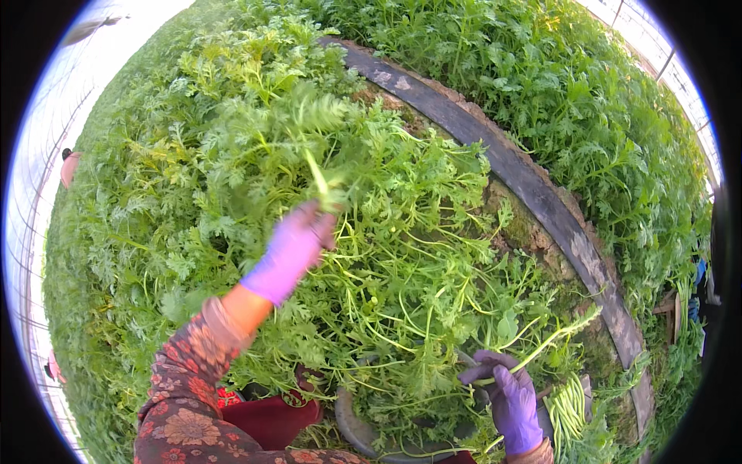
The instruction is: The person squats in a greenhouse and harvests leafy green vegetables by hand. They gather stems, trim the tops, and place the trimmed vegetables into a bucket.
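My left hand (298,243), in a purple glove and blurred, is over the bed of lobed-leaf greens (191,197), which look like garland chrysanthemum. From its fingers a pale green leafy stem (316,171) points away from me, its leaves smeared by motion. Lower right, my right hand (513,400), gloved too, pinches a long green stem (548,348) that slants up to the right. Beside that hand lies a bundle of cut stems (565,409), their ends lined up. Loose greens (406,325) spread between my hands and over a round grey rim (348,417), perhaps a tub.
A flat black strip (522,180) curves along bare, mossy soil (522,232) on the right, with another dense planting (585,116) beyond it. My dark red trouser leg (272,420) is below. At the far left two people (69,168) are partly visible near the translucent greenhouse wall (35,243).
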Available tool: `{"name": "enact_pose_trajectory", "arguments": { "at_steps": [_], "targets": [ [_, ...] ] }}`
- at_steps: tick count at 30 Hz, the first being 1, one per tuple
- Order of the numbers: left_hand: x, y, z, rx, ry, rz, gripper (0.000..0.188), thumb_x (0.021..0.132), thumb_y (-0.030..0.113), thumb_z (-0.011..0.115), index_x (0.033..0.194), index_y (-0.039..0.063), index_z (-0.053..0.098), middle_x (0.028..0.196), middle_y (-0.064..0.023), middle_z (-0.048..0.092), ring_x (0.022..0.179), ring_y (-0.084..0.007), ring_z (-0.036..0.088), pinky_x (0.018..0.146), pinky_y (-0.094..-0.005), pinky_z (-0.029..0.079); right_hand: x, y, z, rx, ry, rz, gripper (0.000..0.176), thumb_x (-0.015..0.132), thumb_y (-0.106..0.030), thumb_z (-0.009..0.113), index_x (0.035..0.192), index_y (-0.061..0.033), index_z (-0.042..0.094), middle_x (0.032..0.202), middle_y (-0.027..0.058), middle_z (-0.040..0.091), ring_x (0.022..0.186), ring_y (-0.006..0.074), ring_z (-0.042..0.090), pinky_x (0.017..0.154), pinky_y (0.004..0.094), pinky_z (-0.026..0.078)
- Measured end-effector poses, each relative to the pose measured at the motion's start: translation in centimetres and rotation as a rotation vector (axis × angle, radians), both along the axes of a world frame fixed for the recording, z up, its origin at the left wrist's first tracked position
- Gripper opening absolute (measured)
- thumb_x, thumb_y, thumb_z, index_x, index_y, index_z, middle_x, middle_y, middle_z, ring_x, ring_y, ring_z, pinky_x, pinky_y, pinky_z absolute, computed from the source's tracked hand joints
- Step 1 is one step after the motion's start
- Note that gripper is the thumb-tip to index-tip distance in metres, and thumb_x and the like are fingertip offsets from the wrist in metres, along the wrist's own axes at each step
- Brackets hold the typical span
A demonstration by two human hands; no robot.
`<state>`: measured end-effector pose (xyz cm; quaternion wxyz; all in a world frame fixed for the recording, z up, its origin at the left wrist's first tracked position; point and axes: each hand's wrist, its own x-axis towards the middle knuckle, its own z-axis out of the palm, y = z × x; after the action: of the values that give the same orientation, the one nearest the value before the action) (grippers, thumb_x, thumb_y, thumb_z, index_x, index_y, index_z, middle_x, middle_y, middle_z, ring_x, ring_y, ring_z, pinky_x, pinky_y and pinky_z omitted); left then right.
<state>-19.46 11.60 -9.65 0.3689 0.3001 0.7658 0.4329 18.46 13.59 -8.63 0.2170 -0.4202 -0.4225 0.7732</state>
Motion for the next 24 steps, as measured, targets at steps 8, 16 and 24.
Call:
{"name": "enact_pose_trajectory", "arguments": {
  "at_steps": [8,16,24],
  "targets": [
    [14.4,-2.0,1.2,0.242,0.084,-0.913,0.032,0.095,0.032,0.059,0.119,0.011,0.058,0.085,-0.0155,0.064,0.071,-0.0303,0.065,0.064,-0.0372,0.055,-7.6,0.1,-1.0,-0.116,0.425,-0.107,0.046,0.093,-0.029,0.061,0.124,0.0033,0.055,0.121,0.0189,0.061,0.114,0.0293,0.057,0.101,0.0380,0.043],
    [-5.5,4.4,-7.3,-0.089,0.117,0.111,0.037,0.094,0.031,0.053,0.113,0.000,0.062,0.078,-0.0114,0.064,0.070,-0.0165,0.062,0.066,-0.0320,0.051,-5.2,3.9,-1.6,0.020,0.349,-0.451,0.022,0.092,-0.024,0.061,0.103,-0.0050,0.062,0.080,0.0056,0.064,0.059,0.0147,0.061,0.059,0.0289,0.054],
    [-12.8,10.6,-15.2,-0.095,0.237,0.171,0.033,0.089,0.025,0.061,0.120,0.015,0.064,0.091,-0.0090,0.069,0.069,-0.0171,0.065,0.068,-0.0297,0.050,-6.8,1.6,-6.0,-0.320,0.429,-0.054,0.043,0.092,-0.031,0.060,0.118,0.0028,0.059,0.057,0.0051,0.053,0.040,0.0100,0.039,0.041,0.0237,0.033]
  ]
}}
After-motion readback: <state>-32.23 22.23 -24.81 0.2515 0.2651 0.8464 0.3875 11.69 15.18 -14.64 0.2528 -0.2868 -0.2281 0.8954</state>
